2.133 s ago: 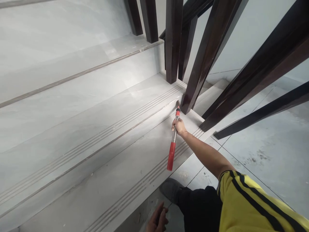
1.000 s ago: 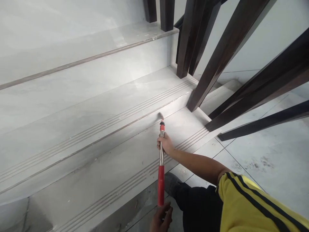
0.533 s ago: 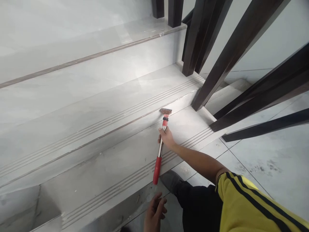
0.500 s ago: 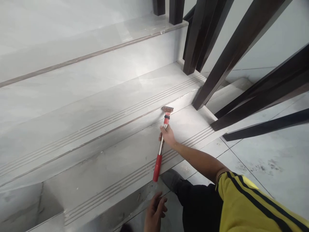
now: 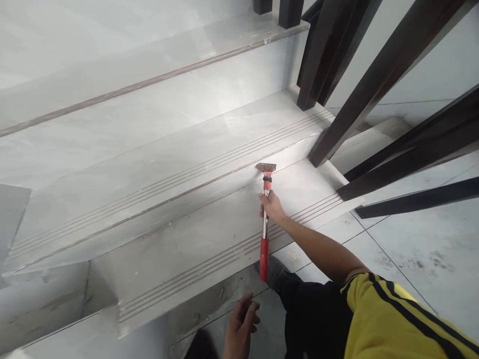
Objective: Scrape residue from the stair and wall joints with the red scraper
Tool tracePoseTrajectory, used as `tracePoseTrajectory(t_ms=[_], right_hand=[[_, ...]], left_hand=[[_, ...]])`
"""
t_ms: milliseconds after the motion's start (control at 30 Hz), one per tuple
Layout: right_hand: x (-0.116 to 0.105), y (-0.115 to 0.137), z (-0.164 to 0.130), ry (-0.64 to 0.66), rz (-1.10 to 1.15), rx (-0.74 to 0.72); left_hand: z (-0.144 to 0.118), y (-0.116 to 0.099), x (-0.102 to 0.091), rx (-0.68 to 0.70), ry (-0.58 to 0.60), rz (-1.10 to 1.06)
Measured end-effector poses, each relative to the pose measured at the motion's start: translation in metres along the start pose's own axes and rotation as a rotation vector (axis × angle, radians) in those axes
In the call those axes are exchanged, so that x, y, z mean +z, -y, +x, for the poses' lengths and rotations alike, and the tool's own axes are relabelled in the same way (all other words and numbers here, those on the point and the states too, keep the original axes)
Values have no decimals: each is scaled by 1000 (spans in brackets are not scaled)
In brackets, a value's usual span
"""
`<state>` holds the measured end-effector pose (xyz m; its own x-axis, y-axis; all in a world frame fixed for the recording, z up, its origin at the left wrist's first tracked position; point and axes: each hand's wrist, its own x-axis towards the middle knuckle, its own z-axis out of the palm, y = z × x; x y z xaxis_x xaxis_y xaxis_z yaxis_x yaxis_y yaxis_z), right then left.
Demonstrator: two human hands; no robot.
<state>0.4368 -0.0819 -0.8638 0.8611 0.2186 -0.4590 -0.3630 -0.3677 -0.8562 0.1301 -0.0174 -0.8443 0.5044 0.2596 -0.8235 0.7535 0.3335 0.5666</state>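
Observation:
My right hand (image 5: 273,207) is closed around the chromed shaft of a long-handled scraper (image 5: 264,257) with a red grip. Its wide, rust-brown blade head points up the stairs, close to the riser beneath the nosing of a grooved pale step (image 5: 209,149). I cannot tell whether the blade touches it. The scraper's red end hangs over the edge of the lower step (image 5: 209,229). Down at the bottom of the view, my left hand (image 5: 241,326) is held in the air with loosely bent fingers apart and nothing in them.
Dark wooden balusters (image 5: 352,80) slant along the right side of the stairs. Pale floor tiles (image 5: 404,244) with dark smudges lie at the right. My shoe (image 5: 275,273) is beside the lower step. Small debris bits dot the treads.
The view has shifted, so the stairs and balusters sit a little further right. The scraper handle has swung to a more upright angle; both hands keep their hold and pose.

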Motion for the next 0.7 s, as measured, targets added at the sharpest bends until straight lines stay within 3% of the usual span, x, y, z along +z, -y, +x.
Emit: tracePoseTrajectory(t_ms=[433,533,700], right_hand=[[-13,-10,0,-29,-98,-65],[-8,-12,1,-51,-83,-79],[12,-14,-2,17,-88,-29]], left_hand=[[-5,-2,9,29,-52,18],[-5,-2,9,14,-24,27],[-5,1,12,39,-61,9]])
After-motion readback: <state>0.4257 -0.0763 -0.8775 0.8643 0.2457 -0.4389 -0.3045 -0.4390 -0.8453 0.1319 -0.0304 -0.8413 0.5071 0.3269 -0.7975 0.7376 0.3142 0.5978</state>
